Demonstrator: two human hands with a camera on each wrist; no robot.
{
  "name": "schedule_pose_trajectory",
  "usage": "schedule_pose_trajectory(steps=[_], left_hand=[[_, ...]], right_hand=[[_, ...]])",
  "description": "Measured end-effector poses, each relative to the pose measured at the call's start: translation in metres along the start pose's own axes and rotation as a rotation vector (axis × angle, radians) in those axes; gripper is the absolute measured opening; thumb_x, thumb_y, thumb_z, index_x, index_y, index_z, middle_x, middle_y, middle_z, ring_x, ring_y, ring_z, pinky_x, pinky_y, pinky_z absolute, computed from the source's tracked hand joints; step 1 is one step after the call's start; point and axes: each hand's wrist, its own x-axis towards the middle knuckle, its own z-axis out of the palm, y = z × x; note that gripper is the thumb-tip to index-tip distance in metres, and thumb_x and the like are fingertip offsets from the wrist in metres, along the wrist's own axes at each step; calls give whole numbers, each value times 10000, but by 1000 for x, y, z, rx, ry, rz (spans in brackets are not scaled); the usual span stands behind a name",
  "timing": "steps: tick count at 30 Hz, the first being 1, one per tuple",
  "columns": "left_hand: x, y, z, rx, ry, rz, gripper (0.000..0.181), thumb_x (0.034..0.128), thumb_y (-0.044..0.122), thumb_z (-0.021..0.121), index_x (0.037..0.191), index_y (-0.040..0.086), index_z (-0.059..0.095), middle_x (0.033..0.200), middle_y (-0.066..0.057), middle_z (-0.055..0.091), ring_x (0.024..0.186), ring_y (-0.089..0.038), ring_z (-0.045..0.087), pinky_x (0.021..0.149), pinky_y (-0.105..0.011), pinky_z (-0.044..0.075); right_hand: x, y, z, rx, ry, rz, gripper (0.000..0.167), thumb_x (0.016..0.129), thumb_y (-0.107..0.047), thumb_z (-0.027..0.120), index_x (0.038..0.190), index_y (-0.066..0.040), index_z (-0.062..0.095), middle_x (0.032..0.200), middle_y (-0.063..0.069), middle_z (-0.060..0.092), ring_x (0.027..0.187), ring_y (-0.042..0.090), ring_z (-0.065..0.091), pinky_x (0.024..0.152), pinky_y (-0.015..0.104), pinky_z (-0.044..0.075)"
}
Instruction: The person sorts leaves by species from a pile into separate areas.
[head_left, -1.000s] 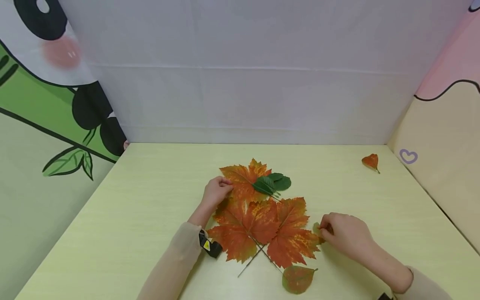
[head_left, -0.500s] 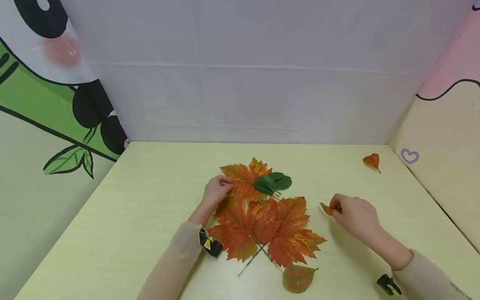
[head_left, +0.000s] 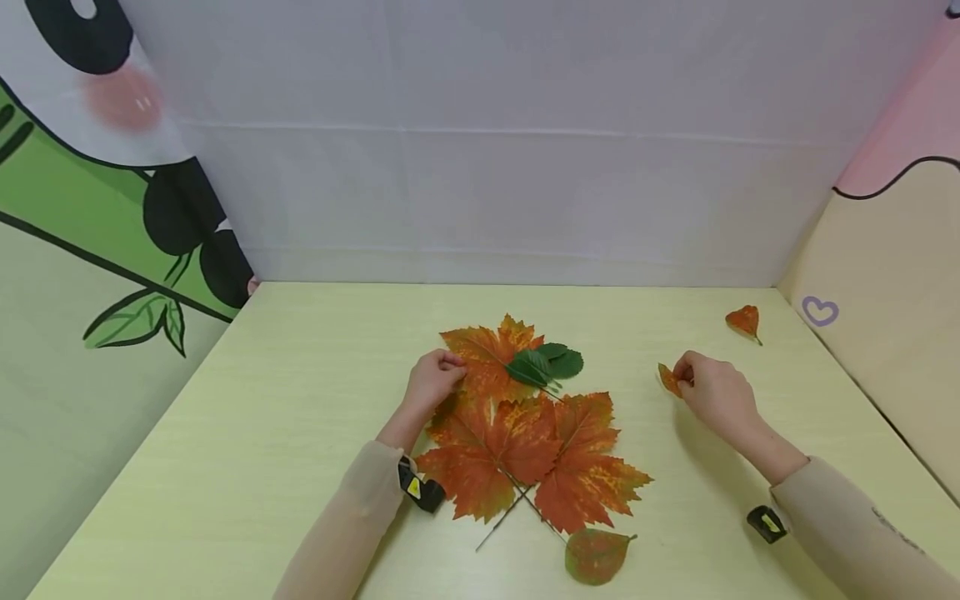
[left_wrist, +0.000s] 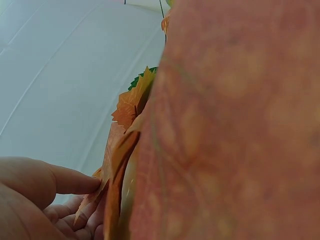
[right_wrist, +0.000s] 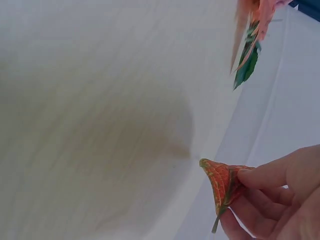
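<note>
My left hand (head_left: 433,383) pinches the left edge of the upper orange maple leaf (head_left: 483,358). In the left wrist view the thumb (left_wrist: 75,180) lies on the leaf edge, with the fingers behind it. Two green leaves (head_left: 543,365) overlap the upper leaf's right side. Below it lie larger orange-red maple leaves (head_left: 480,458) with crossed stems. My right hand (head_left: 720,396) is raised above the table at the right, pinching a small orange leaf (right_wrist: 222,182) between thumb and fingers; its stem points down in the right wrist view.
A small round green-red leaf (head_left: 596,557) lies at the table's near side, by the stems. Another small orange leaf (head_left: 742,321) sits near the far right corner. A pale wall (head_left: 480,208) stands behind the table (head_left: 300,358), with printed side panels left and right.
My right hand has lifted the small leaf from beside the right maple leaf and carried it up and away toward the far right. My left hand has stayed in place.
</note>
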Motion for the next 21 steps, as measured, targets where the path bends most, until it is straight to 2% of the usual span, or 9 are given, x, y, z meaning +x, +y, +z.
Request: schedule_pose_trajectory(steps=[15, 21], left_hand=[[1, -1, -2, -9, -8, -6, 139, 875, 121, 585, 982, 33, 599, 894, -116, 629, 713, -191, 531, 589, -250, 408], [0, -1, -1, -3, -9, -1, 136, 875, 118, 583, 979, 32, 598, 889, -115, 629, 718, -191, 531, 594, -249, 408]], right_hand=[[36, 23, -6, -30, -3, 27, 111, 807, 26, 517, 892, 37, 588, 811, 210, 633, 566, 262, 534, 434, 347, 392], [48, 43, -8, -60, -21, 81, 152, 837, 9, 454, 933, 39, 568, 844, 241, 621, 560, 282, 531, 432, 357, 395]])
